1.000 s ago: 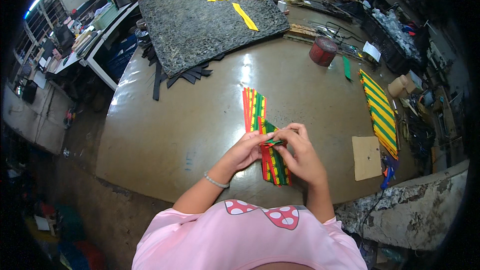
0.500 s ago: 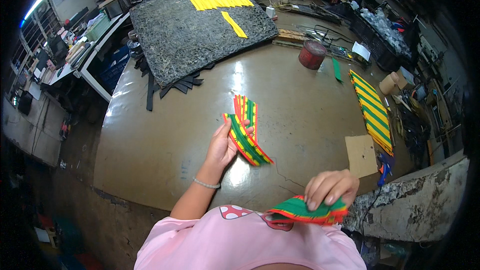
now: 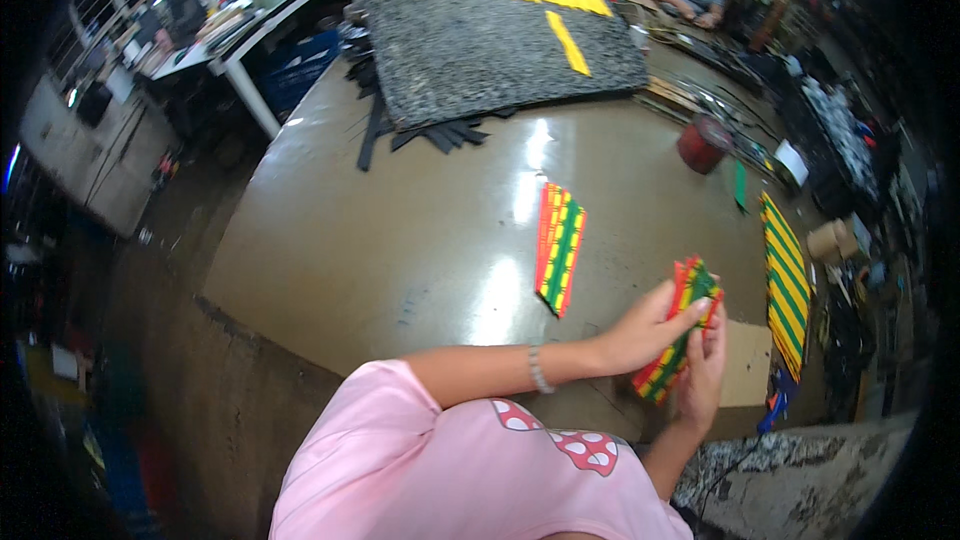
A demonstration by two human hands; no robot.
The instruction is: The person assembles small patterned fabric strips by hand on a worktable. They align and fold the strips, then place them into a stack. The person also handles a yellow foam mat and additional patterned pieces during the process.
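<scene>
The left hand and right hand both clasp a striped bundle — over there, a matching stack lies on the table.

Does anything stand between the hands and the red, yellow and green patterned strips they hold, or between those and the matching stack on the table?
Nothing visible: the left hand and right hand both touch the red, yellow and green patterned strips. Toward the matching stack, only the left hand and brown tabletop intervene.

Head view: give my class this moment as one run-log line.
left hand: holding ribbon stack | right hand: holding same stack | table: second bundle, untouched
</scene>
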